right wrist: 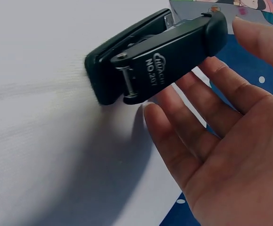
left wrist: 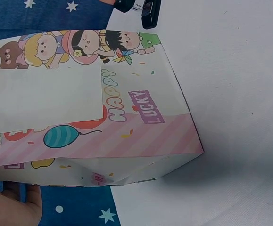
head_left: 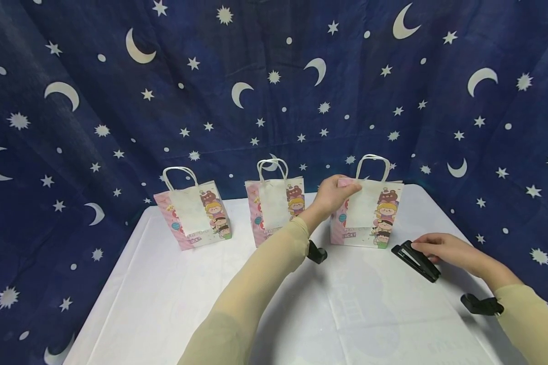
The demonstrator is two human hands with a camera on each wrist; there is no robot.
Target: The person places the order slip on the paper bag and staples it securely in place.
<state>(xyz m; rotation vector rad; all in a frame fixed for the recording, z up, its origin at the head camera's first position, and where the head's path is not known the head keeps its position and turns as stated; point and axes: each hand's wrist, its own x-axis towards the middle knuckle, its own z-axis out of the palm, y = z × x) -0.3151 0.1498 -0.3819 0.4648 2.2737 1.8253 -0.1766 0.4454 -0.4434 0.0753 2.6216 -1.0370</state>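
Note:
On the right of the table stands a paper gift bag (head_left: pixel 363 213) with white twisted handles, a blank white panel and cartoon figures. My left hand (head_left: pixel 333 195) pinches its upper left edge, thumb in front; the left wrist view shows curled fingers (left wrist: pixel 20 202) behind the bag (left wrist: pixel 145 136). A black stapler (head_left: pixel 416 261) lies on the cloth to the right of this bag. Around its far end is my right hand (head_left: pixel 445 251). In the right wrist view, the fingers (right wrist: pixel 216 108) reach loosely along the stapler (right wrist: pixel 160 59), while the thumb stays slightly apart.
Two similar paper bags stand further left, one at the far left (head_left: pixel 194 215) and one in the middle (head_left: pixel 274 203), partly behind my left arm. A white cloth covers the table (head_left: pixel 164 304). Behind it hangs a dark blue curtain (head_left: pixel 237 45) with moons and stars.

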